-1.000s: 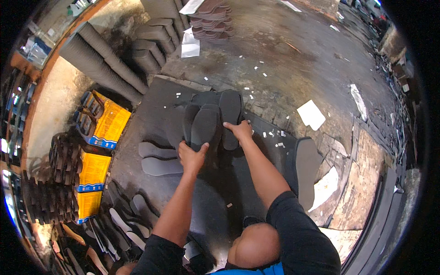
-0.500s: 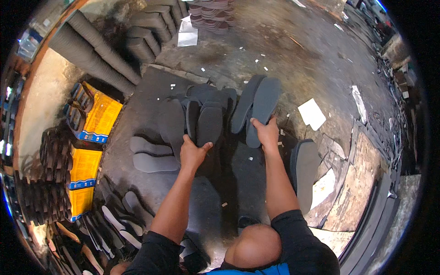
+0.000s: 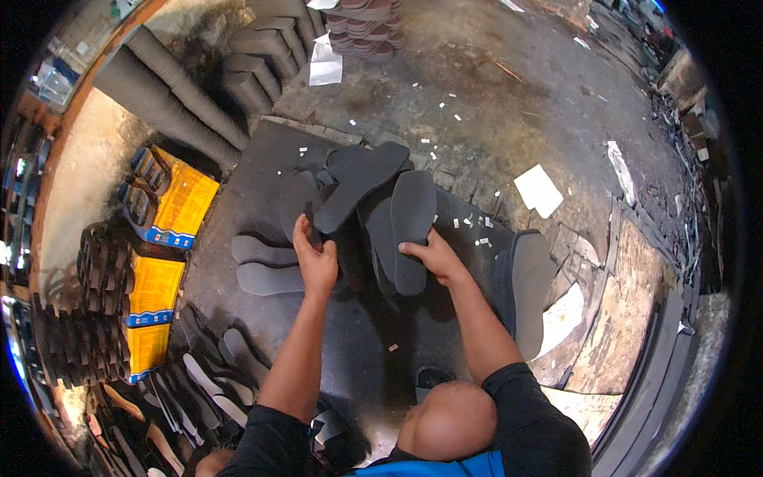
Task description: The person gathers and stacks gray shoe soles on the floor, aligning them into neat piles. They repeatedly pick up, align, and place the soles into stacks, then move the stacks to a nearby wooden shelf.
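Both bare forearms (image 3: 294,358) stretched forward, left grip (image 3: 316,258) loosely parted, right grip (image 3: 433,256) pinched, thumb (image 3: 412,250) uppermost

Looking down now from the wearer's head, through the left camera of a side-by-side fisheye pair! Facing steeply down and forward, upright and unmirrored, catching a bent knee (image 3: 451,421) big and close at bottom centre. Running on along both forearms (image 3: 300,358), up from the lower edge, to the left hand (image 3: 318,266) and right hand (image 3: 435,256) at mid-frame, near enough for a clear look at each. And sweeping wide beyond: across the dark mat (image 3: 258,171), out to far floor (image 3: 548,87) at upper right and stacked soles (image 3: 171,103) at upper left! Bowing the dark strips (image 3: 666,385) at lower right along the rim, fading to black in every corner.
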Tool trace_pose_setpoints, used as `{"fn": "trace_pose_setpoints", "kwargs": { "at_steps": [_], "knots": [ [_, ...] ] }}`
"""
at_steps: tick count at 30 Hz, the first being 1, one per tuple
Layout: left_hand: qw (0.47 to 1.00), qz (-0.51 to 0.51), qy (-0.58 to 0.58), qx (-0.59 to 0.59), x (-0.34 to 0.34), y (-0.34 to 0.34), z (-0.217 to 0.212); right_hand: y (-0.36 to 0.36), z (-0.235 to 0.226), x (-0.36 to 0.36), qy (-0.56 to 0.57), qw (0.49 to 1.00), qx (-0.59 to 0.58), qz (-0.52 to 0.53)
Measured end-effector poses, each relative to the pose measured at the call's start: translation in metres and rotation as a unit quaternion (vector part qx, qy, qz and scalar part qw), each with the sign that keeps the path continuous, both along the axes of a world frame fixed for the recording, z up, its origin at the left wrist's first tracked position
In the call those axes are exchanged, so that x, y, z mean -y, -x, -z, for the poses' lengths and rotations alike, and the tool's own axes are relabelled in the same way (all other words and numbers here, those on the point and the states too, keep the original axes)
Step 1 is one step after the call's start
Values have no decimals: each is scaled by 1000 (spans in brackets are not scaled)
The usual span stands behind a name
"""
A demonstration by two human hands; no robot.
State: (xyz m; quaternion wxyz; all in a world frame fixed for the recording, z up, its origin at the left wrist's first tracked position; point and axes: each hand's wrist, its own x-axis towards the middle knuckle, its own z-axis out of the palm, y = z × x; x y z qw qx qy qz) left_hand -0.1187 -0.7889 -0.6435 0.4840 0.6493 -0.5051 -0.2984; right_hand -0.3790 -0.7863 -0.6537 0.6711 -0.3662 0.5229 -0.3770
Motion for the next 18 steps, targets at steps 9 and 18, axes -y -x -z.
{"fn": "trace_pose_setpoints", "kwargs": {
  "at_steps": [9, 18],
  "knots": [
    [913, 50, -43, 403, 39, 18, -11, -50, 21, -6, 34, 987, -149, 52],
    [969, 65, -236, -30, 4, -7, -7, -51, 10, -23, -9, 996, -40, 82]
  ]
}}
